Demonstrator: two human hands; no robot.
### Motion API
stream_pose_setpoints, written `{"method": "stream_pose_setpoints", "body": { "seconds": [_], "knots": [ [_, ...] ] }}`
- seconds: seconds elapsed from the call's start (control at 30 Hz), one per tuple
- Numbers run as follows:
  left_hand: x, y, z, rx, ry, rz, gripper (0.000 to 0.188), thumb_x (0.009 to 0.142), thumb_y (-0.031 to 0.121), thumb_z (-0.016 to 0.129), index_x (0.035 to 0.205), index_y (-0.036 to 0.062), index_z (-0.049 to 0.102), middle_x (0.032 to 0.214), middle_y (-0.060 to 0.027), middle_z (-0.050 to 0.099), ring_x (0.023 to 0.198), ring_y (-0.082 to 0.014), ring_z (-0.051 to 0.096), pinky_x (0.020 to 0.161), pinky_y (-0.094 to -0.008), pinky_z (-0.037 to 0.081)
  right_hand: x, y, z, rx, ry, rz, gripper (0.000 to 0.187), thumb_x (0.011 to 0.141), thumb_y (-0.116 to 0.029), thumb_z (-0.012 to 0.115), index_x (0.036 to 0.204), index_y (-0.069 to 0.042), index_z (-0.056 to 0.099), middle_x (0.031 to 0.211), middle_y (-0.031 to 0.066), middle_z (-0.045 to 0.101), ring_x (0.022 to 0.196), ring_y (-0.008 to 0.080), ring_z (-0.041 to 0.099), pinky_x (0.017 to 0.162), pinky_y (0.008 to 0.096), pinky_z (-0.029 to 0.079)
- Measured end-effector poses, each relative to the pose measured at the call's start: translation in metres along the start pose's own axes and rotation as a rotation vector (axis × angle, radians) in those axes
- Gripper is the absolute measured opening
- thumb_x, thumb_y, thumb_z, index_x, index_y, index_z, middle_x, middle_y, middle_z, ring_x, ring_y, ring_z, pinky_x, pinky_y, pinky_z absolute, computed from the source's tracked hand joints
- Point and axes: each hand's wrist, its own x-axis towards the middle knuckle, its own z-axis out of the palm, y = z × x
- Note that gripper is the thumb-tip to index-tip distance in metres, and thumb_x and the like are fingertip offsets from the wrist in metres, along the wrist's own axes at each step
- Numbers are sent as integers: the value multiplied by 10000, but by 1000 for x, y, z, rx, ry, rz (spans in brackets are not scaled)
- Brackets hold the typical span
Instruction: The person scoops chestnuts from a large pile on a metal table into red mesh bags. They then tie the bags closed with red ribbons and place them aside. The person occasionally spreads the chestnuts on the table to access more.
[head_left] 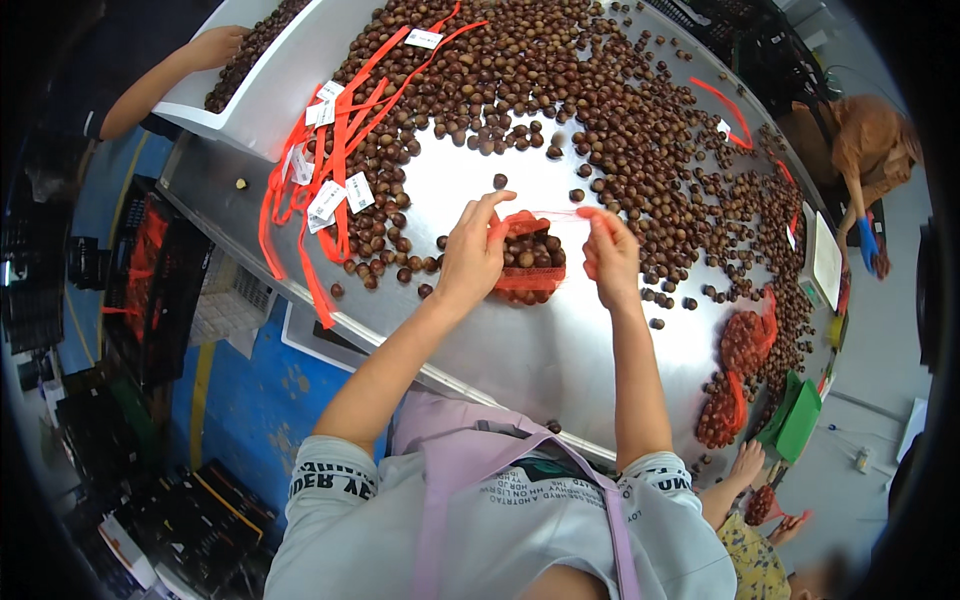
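Note:
A red net bag (530, 282) filled with round brown nuts (528, 248) rests on the metal table (500, 345) in front of me. At its left edge my left hand (474, 252) is closed on the netting, with the index finger lifted. My right hand (612, 256), to the right of the bag, pinches a thin stretched end of the red netting. That strand runs across the bag's top, and the nuts inside show through the opening. A single loose nut (500, 181) lies just beyond my left fingers.
Heaped loose nuts (520, 70) cover the far table. Red strips with white tags (358, 192) lie at left, beside a white bin (245, 115) with another person's hand in it. Filled net bags (748, 340), a green scoop (798, 415) and a scale (822, 262) are at right, near other people.

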Motion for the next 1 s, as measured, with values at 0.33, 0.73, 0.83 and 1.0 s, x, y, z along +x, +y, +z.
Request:
{"method": "stream_pose_setpoints", "body": {
  "seconds": [0.33,0.73,0.83,1.0],
  "knots": [
    [3,120,26,-320,-181,358,184,825,-36,505,943,13,637,858,-60,523,700,-107,537,568,-228,453,-74,-55,4,-508,-327,-268,151,817,-110,576,857,36,580,647,7,550,642,71,526,556,223,424],
    [-54,41,-17,-1,-315,86,123,821,57,554,913,42,635,830,-31,555,639,-85,494,535,-225,411,-194,-102,-145,213,567,-564,179,950,-244,418,860,-99,471,634,-41,433,443,24,392,326,148,271],
    [-80,-1,-47,95,-324,-41,113,808,71,567,895,51,637,806,-46,561,608,-122,493,560,-253,402,-214,-85,-188,140,543,-536,168,946,-215,451,888,-63,494,720,-36,465,467,7,358,351,158,264],
    [-81,-86,-109,383,-4,-75,110,799,106,561,875,65,629,850,-92,588,711,-236,574,635,-337,454,-216,13,-350,-480,940,-435,283,928,-273,478,1041,-22,544,838,48,577,723,123,535,627,249,429]
  ]
}}
